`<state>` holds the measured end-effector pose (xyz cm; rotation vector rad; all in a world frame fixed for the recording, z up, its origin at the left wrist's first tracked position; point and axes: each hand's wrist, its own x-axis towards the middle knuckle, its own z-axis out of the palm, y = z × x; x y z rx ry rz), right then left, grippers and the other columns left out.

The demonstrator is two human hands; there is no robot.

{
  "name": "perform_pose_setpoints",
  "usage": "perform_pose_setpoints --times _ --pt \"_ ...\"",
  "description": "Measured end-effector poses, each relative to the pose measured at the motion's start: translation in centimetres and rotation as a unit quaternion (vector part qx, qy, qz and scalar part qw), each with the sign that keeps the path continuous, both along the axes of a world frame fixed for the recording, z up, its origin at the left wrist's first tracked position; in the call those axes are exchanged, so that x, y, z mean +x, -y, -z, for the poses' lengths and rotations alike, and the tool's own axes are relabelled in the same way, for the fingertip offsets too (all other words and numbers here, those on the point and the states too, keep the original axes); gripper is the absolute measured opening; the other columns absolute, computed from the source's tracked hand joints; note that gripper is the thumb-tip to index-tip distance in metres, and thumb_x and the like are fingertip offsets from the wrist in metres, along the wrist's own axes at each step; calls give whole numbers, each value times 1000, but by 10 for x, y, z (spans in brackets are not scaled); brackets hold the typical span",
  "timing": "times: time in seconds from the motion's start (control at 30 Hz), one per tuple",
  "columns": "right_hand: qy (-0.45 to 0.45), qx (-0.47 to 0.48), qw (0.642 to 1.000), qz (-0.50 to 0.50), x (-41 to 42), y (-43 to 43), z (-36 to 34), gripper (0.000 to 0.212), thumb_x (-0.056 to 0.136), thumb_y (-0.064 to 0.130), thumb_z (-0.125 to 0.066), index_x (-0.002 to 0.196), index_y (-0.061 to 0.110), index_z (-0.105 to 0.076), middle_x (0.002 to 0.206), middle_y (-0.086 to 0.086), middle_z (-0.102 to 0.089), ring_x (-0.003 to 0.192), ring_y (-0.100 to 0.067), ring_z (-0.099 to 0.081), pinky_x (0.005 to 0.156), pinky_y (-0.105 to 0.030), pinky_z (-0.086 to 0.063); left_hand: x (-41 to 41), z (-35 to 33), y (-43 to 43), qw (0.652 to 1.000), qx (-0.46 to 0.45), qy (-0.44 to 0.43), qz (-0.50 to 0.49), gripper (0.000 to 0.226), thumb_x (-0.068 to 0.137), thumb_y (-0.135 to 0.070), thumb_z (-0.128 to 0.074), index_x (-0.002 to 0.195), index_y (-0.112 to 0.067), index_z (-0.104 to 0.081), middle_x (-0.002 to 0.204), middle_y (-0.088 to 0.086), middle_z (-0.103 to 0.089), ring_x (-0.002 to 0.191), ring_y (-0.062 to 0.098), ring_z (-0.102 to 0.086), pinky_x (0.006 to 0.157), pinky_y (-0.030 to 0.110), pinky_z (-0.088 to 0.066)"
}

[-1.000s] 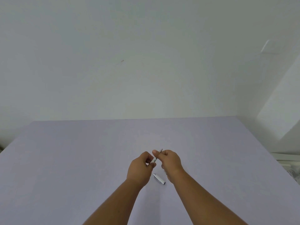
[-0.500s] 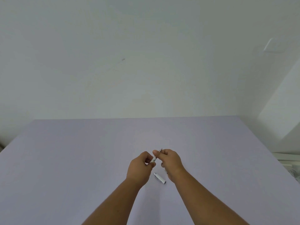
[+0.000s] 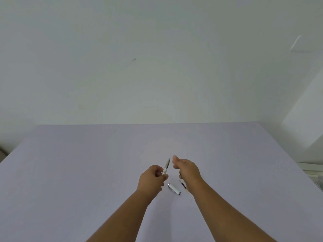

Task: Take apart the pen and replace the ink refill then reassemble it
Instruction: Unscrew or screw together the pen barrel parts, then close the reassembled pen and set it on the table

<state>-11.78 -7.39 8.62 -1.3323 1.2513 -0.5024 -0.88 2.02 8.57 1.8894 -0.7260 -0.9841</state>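
Hands that were pressed together half a second earlier are now seen drawn apart above the lilac table [image 3: 87,172]. A pen section [image 3: 166,166] is kept pinched in the left hand [image 3: 151,177], its tip angled up and away. To its right, the right hand [image 3: 187,169] is blurred, fingers loosely curled; whether anything is held cannot be told. Between the wrists a white pen barrel [image 3: 174,188] is left lying, with a thin dark refill [image 3: 182,184] now exposed just beside it.

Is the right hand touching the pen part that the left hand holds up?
Apart. The head view shows bare table between the right hand and the pen part.
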Motion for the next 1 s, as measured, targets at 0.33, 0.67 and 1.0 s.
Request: perform_pose_setpoints --times 0.33,0.67,1.0 --pt "-388 -297 828 -277 -4 -5 80 26 96 26 -43 104 7 -59 108 -14 -66 100 -29 -60 76 -35 -47 19 24 -8 988 44 -136 -57 23 84 -2 -61 101 -17 -63 86 7 -68 72 20 -63 80 41 -59" --pt "-384 -235 867 -214 4 -11 97 18 92 13 -48 106 7 -57 107 -11 -62 97 -26 -59 74 -32 -47 22 33 -10 985 54 -160 -34 24 84 -2 -66 105 -11 -63 81 6 -65 71 19 -63 73 33 -59" --pt "91 64 991 80 11 16 25 11 86 13 -58 88 8 -68 74 -4 -64 63 -12 -55 60 -22 -48 13 21 -10 987 69 -144 12 21 83 -5 -67 103 -11 -69 86 8 -66 72 18 -63 64 27 -58"
